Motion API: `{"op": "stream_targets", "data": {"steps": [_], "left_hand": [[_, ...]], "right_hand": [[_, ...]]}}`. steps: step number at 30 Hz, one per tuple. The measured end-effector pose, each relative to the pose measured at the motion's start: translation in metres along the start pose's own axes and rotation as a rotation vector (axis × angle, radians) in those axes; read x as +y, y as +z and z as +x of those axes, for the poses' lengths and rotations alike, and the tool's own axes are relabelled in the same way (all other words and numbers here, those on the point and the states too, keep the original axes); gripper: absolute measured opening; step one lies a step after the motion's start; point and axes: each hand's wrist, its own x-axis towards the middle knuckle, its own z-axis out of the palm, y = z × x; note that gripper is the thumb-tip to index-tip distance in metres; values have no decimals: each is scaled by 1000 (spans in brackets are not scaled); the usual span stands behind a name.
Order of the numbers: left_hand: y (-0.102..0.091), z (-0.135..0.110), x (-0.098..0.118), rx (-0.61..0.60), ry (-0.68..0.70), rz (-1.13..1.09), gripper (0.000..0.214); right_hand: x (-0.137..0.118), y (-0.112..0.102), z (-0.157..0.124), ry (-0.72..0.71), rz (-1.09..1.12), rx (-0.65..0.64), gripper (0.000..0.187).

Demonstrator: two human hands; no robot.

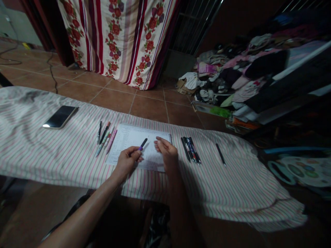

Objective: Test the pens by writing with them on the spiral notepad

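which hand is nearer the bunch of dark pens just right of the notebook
Right. The right hand is over the right part of the notebook, just left of the dark pens; the left hand is farther left, holding a purple-and-black pen.

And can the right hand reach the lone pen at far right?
Probably yes: the right hand looks empty, and the pen cluster between it and the lone pen lies flat.
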Motion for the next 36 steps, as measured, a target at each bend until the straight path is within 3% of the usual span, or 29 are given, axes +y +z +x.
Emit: {"op": "stream_targets", "data": {"steps": [4, 11, 21, 36], "left_hand": [[0, 2, -3, 9, 1, 7, 31], [4, 1, -3, 19, -16, -31, 32], [4, 6, -11, 17, -47, -72, 30], [3, 5, -4, 17, -68, -60, 29]], "right_hand": [[8, -20, 9, -30, -73, 144, 35], [20, -37, 11, -109, -360, 177, 30], [30, -33, 13, -258, -800, 169, 26], [44, -23, 17, -323, -979, 121, 27]]}}
